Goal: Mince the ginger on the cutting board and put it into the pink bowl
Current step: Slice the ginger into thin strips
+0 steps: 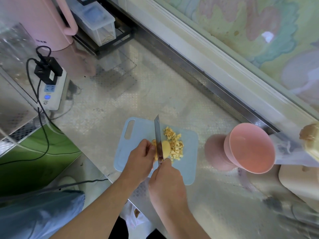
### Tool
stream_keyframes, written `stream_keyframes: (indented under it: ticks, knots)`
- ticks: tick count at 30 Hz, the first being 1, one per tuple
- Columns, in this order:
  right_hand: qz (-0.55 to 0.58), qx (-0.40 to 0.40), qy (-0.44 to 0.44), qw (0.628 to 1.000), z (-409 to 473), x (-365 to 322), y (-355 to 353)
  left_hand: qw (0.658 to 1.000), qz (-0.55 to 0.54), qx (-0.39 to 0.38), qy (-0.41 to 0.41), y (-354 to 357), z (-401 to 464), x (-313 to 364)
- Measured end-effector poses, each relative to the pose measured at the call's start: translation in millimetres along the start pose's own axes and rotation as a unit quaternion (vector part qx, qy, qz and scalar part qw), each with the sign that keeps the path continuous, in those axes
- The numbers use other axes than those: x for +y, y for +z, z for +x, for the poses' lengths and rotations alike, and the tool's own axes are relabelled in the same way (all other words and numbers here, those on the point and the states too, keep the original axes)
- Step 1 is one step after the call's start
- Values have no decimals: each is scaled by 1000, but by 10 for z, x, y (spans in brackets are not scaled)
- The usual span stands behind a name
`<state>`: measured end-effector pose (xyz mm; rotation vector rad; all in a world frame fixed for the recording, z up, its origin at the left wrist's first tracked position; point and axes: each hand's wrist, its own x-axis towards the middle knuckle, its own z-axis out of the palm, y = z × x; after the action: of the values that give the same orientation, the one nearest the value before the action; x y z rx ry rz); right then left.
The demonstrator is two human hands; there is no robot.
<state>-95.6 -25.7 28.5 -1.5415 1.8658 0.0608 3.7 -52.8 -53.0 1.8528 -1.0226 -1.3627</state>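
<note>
Half the ginger [174,144] lies diced on the cutting board [138,133]; our left hand [140,158] pinches the uncut piece [165,147], our right hand [166,180] grips the knife [158,135]. Finer mincing remains, and the pink bowl [250,147] beside it holds nothing yet.

open counter lies between cutting board [188,169] and pink bowl [250,149]; bagged ginger [310,135] crowds the bowl's right.

At the lower centre of the frame, a ginger piece [165,149] is held on the blue cutting board [188,171] by the left hand [140,159]. The knife [158,138] is gripped by the right hand [166,182], its blade set on the ginger. Diced ginger [175,144] is piled just right of the blade. The pink bowl [250,147] is seen at right.
</note>
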Motion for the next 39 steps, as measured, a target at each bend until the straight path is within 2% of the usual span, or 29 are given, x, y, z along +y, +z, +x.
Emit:
stream_keyframes:
  ticks: [13, 21, 29, 39]
  knots:
    - [-1, -33, -1, 999, -89, 100, 98, 1000, -16, 7, 10, -4, 6, 2]
    - [-9, -36, 28, 999, -152, 217, 216, 1000, -9, -5, 22, -4, 44, -35]
    - [-10, -27, 18, 999, -105, 201, 154, 1000, -6, -21, 13, -19, 110, -45]
    - [-16, -59, 25, 998, -1, 65, -29, 1000, 9, -26, -8, -59, 176, -60]
